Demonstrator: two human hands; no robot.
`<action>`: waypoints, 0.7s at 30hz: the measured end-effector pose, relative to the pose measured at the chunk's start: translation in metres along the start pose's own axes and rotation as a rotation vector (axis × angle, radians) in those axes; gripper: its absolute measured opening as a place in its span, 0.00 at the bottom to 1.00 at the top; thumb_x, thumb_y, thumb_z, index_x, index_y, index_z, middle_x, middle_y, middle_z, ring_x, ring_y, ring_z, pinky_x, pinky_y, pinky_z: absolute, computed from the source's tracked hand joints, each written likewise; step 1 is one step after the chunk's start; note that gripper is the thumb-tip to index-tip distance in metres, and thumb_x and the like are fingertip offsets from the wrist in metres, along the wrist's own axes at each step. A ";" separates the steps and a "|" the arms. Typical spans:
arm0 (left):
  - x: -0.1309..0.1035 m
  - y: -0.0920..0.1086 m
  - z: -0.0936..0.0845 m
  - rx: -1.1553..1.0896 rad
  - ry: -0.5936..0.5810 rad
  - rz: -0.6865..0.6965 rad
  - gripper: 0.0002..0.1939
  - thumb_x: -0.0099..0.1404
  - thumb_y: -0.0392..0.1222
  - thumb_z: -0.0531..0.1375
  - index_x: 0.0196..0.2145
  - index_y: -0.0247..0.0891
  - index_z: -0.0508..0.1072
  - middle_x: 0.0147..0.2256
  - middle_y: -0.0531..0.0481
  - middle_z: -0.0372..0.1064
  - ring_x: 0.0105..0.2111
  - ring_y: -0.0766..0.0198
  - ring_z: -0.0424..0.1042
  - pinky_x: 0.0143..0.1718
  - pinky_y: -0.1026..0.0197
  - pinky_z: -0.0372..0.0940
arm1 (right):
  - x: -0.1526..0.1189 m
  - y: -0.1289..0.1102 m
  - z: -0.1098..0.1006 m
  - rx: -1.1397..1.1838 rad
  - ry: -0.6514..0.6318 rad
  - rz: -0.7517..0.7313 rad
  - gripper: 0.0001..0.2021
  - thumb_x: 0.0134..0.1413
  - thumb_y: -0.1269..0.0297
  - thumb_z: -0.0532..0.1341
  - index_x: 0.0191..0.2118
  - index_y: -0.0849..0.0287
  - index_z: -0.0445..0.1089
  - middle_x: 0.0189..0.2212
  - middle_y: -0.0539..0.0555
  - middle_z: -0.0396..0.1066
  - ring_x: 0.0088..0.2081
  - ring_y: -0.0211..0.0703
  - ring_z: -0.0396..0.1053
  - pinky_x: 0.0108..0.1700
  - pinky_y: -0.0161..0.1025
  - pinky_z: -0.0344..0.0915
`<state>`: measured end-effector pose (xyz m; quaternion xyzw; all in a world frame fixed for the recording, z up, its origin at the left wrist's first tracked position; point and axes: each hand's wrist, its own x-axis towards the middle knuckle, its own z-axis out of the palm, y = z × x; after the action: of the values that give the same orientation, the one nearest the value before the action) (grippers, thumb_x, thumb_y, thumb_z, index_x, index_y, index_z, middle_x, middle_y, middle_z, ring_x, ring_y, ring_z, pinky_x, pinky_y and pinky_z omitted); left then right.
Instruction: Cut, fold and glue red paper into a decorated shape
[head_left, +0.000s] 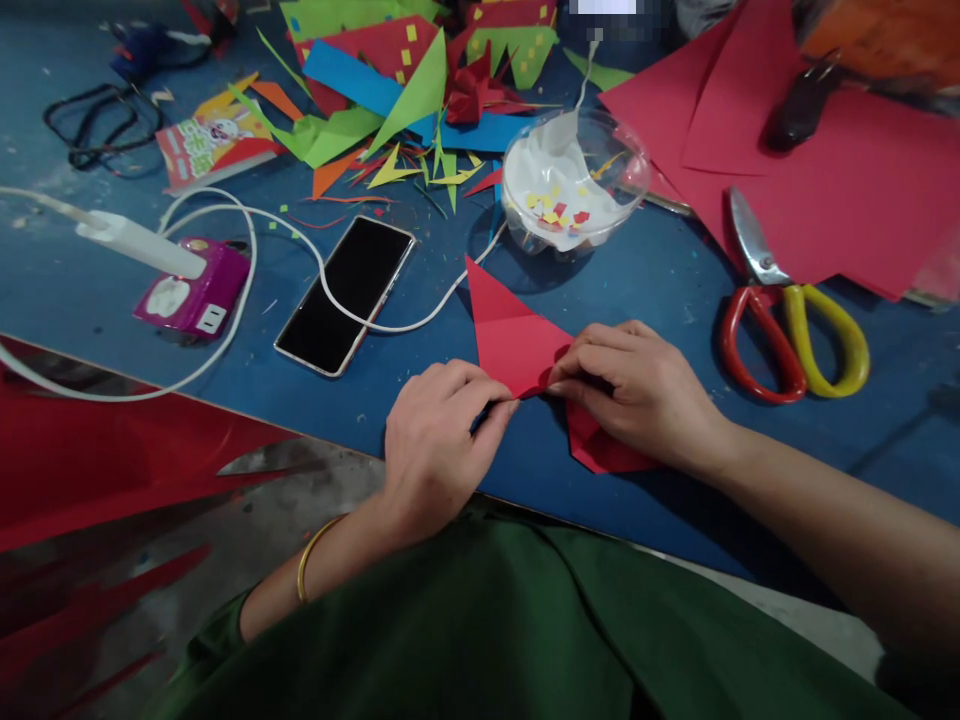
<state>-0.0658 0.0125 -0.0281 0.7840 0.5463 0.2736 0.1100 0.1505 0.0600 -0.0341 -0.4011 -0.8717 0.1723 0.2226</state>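
A folded piece of red paper [506, 330] is held just inside the near edge of the table [660, 300], one sharp point directed toward the far edge. Its lower fold is pinched between closed thumb and fingers of the left hand [439, 440] and, just beside, by closed fingertips of the right hand [637, 385], more red paper being seen beneath that palm. The paper is judged light, crisp along its creases and not slippery, but easily bent or torn; it is best gripped lightly on the doubled fold, with the thin point left unpressed. Toward the table's left, a phone [367, 260] is crossed by a white cable [405, 328]. Farther back, a clear bowl [639, 190] is seen, and to the right, scissors [765, 300] are laid with blades over red sheets [825, 190].
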 end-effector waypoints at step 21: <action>0.006 0.004 0.000 -0.010 -0.051 -0.041 0.06 0.67 0.36 0.60 0.31 0.37 0.75 0.33 0.49 0.74 0.34 0.59 0.72 0.35 0.56 0.63 | 0.007 0.007 -0.014 0.219 -0.119 0.090 0.04 0.60 0.66 0.64 0.34 0.57 0.75 0.32 0.50 0.74 0.36 0.40 0.72 0.42 0.41 0.63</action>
<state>-0.0613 0.0163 -0.0243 0.7786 0.5580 0.2542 0.1335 0.1582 0.0719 -0.0243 -0.4022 -0.8404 0.2997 0.2051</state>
